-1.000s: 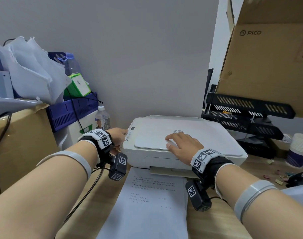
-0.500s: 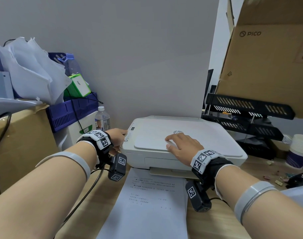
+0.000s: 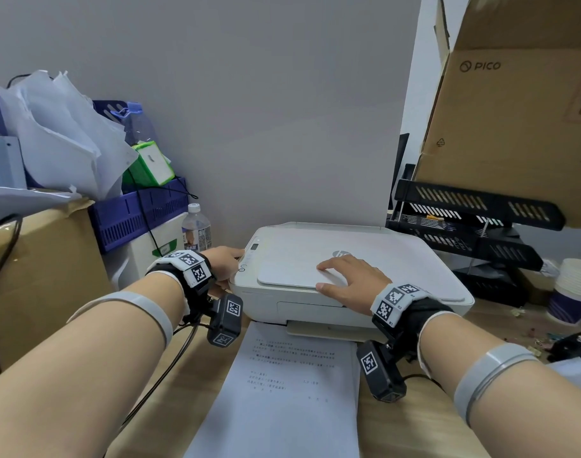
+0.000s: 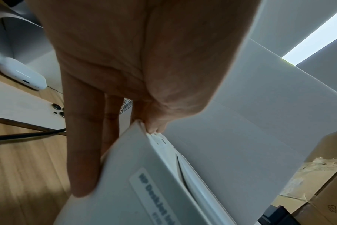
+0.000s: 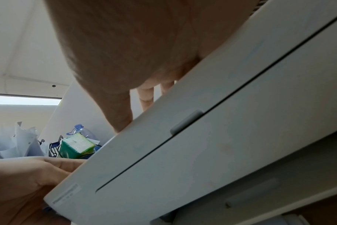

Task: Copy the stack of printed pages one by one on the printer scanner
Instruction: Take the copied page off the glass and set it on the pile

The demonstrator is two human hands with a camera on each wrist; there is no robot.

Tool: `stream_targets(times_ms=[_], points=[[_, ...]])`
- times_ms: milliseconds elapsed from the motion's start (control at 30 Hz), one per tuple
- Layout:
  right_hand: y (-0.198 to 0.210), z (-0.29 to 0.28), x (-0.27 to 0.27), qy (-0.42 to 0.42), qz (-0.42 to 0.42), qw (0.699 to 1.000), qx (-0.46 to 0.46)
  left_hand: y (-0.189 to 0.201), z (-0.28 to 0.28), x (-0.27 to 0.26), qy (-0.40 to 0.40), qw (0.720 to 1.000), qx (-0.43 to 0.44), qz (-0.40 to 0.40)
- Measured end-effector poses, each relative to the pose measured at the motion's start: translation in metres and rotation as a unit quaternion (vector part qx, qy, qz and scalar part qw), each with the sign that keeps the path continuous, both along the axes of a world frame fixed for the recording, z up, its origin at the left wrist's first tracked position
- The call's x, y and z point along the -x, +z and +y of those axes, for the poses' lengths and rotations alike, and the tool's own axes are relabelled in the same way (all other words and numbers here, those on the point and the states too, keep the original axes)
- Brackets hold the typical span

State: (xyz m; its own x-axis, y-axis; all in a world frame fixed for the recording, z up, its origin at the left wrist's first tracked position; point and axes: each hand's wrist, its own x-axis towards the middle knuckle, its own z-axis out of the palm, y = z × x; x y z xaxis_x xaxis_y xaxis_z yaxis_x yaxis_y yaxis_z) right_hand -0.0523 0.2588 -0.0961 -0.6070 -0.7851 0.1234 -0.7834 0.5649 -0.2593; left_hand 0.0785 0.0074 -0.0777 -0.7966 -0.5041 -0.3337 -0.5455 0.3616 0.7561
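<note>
A white printer (image 3: 365,256) stands on the wooden desk with its scanner lid shut. My right hand (image 3: 350,276) lies flat on the front of the lid, fingers straight; the right wrist view shows the palm above the printer's front (image 5: 221,137). My left hand (image 3: 224,261) is at the printer's left edge. In the left wrist view its fingers (image 4: 83,152) run straight down the printer's side (image 4: 144,190) and a fingertip touches the control strip on top. A printed page (image 3: 289,385) lies on the desk in front of the printer, text up.
Left of the printer are a cardboard box (image 3: 34,276), a purple basket (image 3: 140,209) with loose papers, and a water bottle (image 3: 196,229). A black tray rack (image 3: 464,226) with a PICO carton (image 3: 513,110) stands to the right, beside paper cups (image 3: 576,292). A phone (image 4: 29,109) lies by my left hand.
</note>
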Motion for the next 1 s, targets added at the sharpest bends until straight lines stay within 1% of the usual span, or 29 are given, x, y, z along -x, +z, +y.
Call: stream_targets(times_ms=[200,367,433,533,600,667,733,767,800,867,933,1000], points=[[0.006,0.003,0.001,0.016,-0.021,1.0,-0.001,-0.004,-0.002,0.002,0.03,0.999,-0.011,0.023],[0.016,0.005,0.001,0.007,-0.021,1.0,-0.014,-0.002,-0.003,0.002,0.021,0.999,0.021,0.013],[0.02,0.007,-0.002,0.007,-0.015,1.0,-0.016,0.0,0.0,0.003,0.014,0.999,0.043,0.01],[0.025,0.008,-0.003,0.007,0.021,0.999,-0.04,0.005,0.004,0.003,0.021,0.998,0.063,0.004],[0.026,0.009,-0.004,-0.001,0.056,0.997,-0.047,0.009,0.004,0.004,0.023,0.996,0.091,-0.003],[0.028,0.01,-0.005,-0.008,0.092,0.995,-0.025,0.014,0.001,0.008,0.01,0.988,0.151,-0.015],[0.035,0.01,-0.006,-0.018,0.129,0.991,0.018,0.021,-0.004,0.013,-0.009,0.971,0.239,-0.028],[0.041,0.009,-0.004,-0.022,0.144,0.988,0.047,0.025,-0.005,0.015,-0.012,0.962,0.271,-0.02],[0.049,0.008,-0.002,-0.025,0.155,0.985,0.077,0.028,-0.006,0.018,-0.015,0.959,0.282,0.001],[0.064,0.003,0.004,-0.024,0.201,0.971,0.125,0.031,-0.005,0.025,-0.035,0.963,0.259,0.058],[0.081,-0.005,0.01,-0.029,0.273,0.95,0.152,0.034,-0.003,0.036,-0.05,0.972,0.194,0.12],[0.098,-0.014,0.014,-0.05,0.304,0.932,0.19,0.038,0.0,0.047,-0.044,0.977,0.1,0.184]])
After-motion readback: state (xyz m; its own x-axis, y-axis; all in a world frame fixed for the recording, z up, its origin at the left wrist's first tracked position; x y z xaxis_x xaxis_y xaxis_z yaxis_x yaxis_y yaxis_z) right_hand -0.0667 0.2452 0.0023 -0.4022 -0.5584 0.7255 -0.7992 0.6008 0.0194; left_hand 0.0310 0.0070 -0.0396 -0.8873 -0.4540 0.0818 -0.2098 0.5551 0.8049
